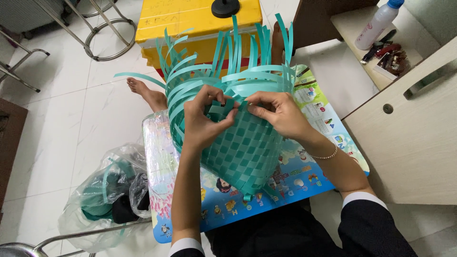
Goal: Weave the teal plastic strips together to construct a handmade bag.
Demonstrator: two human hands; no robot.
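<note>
Teal plastic strips form a half-woven basket (240,143) lying on its side across the colourful children's table (304,178), near its far edge. The left hand (202,121) and right hand (278,114) both pinch strip ends at the weave's open edge; a slipped strip could spring back and loosen the weave.

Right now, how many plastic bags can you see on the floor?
1. A clear plastic bag lies on the white tiled floor left of the colourful low table, holding teal strips and something dark. Others may be hidden outside the view.
</note>
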